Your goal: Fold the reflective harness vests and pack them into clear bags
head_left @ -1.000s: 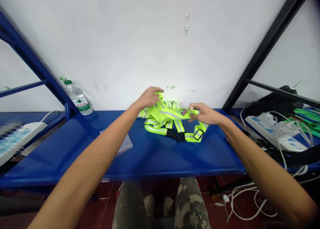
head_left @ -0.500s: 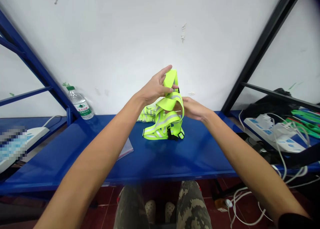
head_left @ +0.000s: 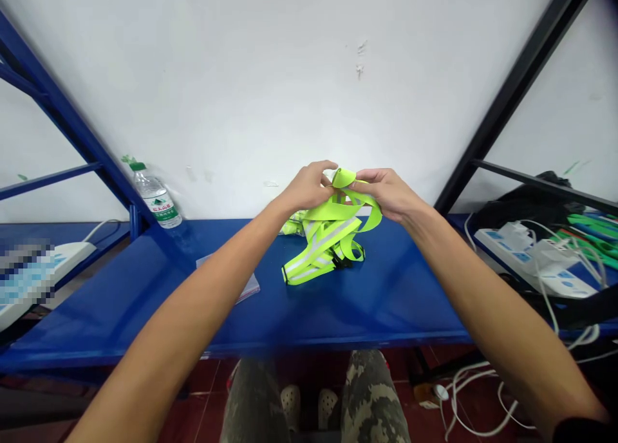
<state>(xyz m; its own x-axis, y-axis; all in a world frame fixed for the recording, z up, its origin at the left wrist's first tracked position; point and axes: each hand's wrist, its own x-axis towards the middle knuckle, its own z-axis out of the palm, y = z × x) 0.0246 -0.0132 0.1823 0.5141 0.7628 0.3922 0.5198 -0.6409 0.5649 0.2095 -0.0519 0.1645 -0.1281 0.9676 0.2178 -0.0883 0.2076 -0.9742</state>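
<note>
The neon-yellow reflective vest is sitting on the blue metal shelf; the left hand and the right hand are pinching its upper strap narrowly, lifting this band clear of the shelf.

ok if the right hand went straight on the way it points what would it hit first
The reflective hi-vis strap comes first: the fingers of the right hand are on it. Just past it looks like the left hand, though depth is hard to judge.
</note>
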